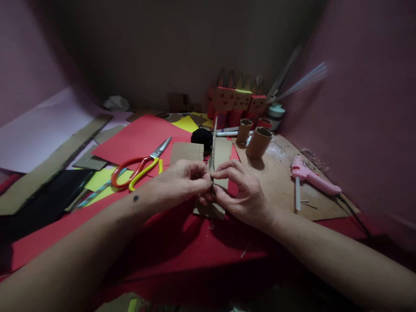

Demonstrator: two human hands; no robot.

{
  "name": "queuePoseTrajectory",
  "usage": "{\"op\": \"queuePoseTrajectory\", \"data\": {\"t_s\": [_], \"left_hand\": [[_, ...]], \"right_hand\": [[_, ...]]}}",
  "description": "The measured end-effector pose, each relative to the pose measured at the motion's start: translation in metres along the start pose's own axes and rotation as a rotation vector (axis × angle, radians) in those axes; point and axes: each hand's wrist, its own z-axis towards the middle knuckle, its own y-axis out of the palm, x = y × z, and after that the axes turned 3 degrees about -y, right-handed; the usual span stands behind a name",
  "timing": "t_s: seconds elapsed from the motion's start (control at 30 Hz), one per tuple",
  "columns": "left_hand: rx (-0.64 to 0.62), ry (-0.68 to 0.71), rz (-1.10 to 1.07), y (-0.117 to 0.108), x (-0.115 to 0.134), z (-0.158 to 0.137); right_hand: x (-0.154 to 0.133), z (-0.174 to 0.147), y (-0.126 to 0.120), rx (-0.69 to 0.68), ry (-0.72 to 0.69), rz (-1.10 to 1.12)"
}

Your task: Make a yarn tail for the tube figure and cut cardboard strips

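Both hands meet at the middle of the table around an upright piece of cardboard [214, 145], seen edge-on. My left hand [190, 180] pinches its near lower end from the left. From the right, my right hand [242, 188] grips the same end with thumb and fingertips. Beneath the hands lies a flat cardboard strip [209, 209]; whether it is joined to the upright piece cannot be seen. Just left of the upright piece are a cardboard square [186, 152] and a black ball-like bundle [202, 138]. Scissors [143, 167] with red and yellow handles rest left of my left hand.
A pink glue gun [308, 175] with its cord lies on a wooden board [279, 190] at right. Cardboard tubes [259, 144] stand behind my right hand. Decorated red tubes with faces [242, 102] line the back. Red paper [139, 138] and a long cardboard strip [55, 160] lie left.
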Motion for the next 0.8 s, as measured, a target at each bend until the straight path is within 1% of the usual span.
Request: {"op": "queuePoseTrajectory", "data": {"t_s": [0.33, 0.5, 0.67, 0.8], "left_hand": [[0.026, -0.017, -0.026, 0.0011, 0.0020, -0.0003], [-0.002, 0.000, -0.057, 0.0001, -0.0012, 0.0018], [0.031, -0.025, -0.027, 0.0003, -0.0032, 0.0043], [0.026, -0.027, -0.069, -0.0006, -0.0049, 0.0041]], "right_hand": [[-0.0011, 0.0007, -0.0006, -0.005, 0.000, 0.001], [-0.0013, 0.0011, -0.0002, -0.010, -0.003, -0.001], [-0.0012, 0.0002, 0.0003, -0.003, 0.003, -0.004], [-0.0010, -0.0002, 0.0004, -0.009, 0.006, 0.009]]}}
